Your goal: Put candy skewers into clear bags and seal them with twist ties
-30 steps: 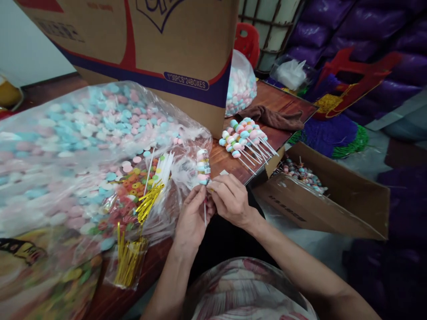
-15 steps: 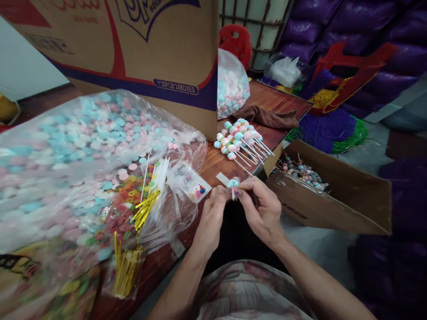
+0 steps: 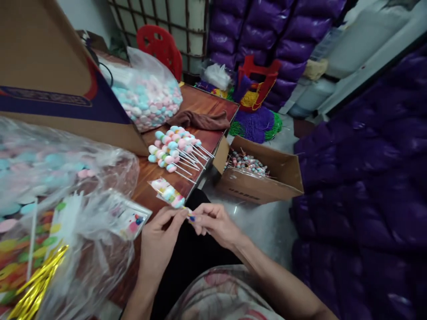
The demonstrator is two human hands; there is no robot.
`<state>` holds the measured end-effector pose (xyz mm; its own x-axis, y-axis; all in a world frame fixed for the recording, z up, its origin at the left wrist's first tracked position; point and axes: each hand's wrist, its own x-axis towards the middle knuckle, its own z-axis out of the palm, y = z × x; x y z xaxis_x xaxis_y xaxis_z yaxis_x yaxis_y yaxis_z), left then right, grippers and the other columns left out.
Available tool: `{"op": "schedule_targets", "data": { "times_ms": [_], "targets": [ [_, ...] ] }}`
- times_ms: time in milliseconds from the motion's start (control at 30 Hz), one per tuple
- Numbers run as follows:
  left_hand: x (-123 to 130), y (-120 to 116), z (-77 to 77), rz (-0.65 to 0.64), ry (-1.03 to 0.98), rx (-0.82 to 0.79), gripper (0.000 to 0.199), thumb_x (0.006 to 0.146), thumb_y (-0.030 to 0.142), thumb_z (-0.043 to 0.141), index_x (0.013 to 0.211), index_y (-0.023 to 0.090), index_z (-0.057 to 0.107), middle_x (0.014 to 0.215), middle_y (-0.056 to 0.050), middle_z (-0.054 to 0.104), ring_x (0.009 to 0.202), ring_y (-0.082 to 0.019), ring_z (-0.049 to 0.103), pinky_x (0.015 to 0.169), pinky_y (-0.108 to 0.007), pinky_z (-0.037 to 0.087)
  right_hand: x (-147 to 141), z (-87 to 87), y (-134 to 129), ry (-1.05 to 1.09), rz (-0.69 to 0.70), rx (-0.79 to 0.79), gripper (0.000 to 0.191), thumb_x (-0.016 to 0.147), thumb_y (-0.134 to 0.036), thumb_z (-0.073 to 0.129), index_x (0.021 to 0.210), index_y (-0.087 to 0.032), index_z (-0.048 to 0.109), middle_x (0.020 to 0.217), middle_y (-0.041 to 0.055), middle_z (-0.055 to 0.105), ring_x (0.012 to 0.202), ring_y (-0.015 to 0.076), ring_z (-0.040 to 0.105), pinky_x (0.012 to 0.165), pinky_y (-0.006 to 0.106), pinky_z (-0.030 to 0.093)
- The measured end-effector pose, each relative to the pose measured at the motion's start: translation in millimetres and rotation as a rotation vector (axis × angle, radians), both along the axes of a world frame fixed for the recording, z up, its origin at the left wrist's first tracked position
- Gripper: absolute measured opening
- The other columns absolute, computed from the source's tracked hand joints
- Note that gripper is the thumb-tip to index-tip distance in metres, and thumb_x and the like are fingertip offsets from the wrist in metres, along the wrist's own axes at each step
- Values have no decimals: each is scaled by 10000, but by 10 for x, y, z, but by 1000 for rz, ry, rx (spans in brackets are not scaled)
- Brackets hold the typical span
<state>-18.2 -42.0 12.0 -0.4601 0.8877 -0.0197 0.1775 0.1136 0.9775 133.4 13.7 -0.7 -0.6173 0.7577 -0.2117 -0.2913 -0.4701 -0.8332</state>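
While the bare left hand [image 3: 160, 235] is pinching its lower end, a clear-wrapped pastel marshmallow skewer [image 3: 171, 194] is leaning toward eleven o'clock

In the head view, the bare right hand [image 3: 215, 222] is gripping that end too. At twelve o'clock from the hands, white-stemmed pastel marshmallow sticks [image 3: 171, 149] are lying on the reddish-brown table [image 3: 207, 101]; at two, an open brown cardboard box [image 3: 245, 187] is standing.

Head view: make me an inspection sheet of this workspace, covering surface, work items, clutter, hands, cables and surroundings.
Surface: reddish-brown table, partly covered.
Work items: wrapped marshmallow skewer; piled marshmallow skewers; white sticks; gold ties.
Clutter: crumpled brown cloth beside the pile; large carton.
Hands: left hand and right hand both pinch the wrapped marshmallow skewer's lower end.
Cables: dark cable-like loop near the large carton.
Surroundings: open carton on the floor; red chair; purple packages.
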Motion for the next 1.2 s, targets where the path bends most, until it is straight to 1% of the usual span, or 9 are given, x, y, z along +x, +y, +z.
{"op": "schedule_targets", "data": {
  "times_ms": [167,300,467,600,833,933,1033,1133,1200],
  "targets": [
    [-413,-280,-58,218,442,13,224,890,381,617,995,248,763,1014,-60,743,966,-242,651,942,-380,454,402,-2,467,185,-394,-79,294,689,-335,881,866,-215,680,616,-69,533,480,76,365,510,212,373],
    [-770,-548,-134,282,698,-118,243,904,355,595,1064,237,734,1134,-101,729,1089,-294,617,1012,-451,399,516,8,865,57,-447,-18,308,779,-449,809,949,-211,713,860,6,650,596,101,497,553,224,452],
    [-867,-551,-204,345,777,-205,292,826,362,694,1097,254,717,1240,-95,673,1168,-310,566,1042,-455,362,-16,117,421,-112,-288,176,202,831,-338,744,954,-178,733,775,18,655,587,116,513,537,234,419],
    [-845,-451,-244,411,694,-205,114,802,324,707,859,226,718,1009,-70,672,987,-261,602,933,-408,419,-472,128,-58,-214,-19,429,159,926,-291,621,968,-167,710,728,14,667,606,140,554,597,262,457],
    [-786,-454,-161,455,422,-39,89,841,273,645,801,205,687,815,-22,640,772,-182,580,761,-315,444,-691,77,-156,-376,52,794,150,962,-255,551,973,-193,687,825,23,681,736,171,627,706,286,485],
    [-670,-430,-32,508,375,50,75,822,274,684,788,208,699,828,-19,641,828,-181,586,811,-305,442,-823,79,-128,-369,27,697,179,896,-320,666,1020,-192,688,861,24,680,712,168,596,676,285,476],
    [-512,-384,65,497,279,112,76,808,276,715,772,211,703,853,-22,636,855,-178,586,838,-296,446,-983,88,-123,-223,69,398,252,818,-413,745,904,-182,695,731,1,635,565,132,498,530,250,405],
    [-346,-367,91,570,28,172,139,801,335,746,823,210,687,831,-8,627,757,-150,561,724,-256,459,-1059,128,-116,-99,36,135,328,766,-483,779,772,-175,665,644,-21,569,471,91,367,431,224,270],
    [-249,-370,100,586,-212,170,221,796,398,760,803,197,668,752,8,604,674,-123,523,638,-222,436,-1034,186,-98,-65,-26,114,316,737,-452,809,763,-178,654,643,-33,551,472,82,352,429,218,258]
  ]
}}
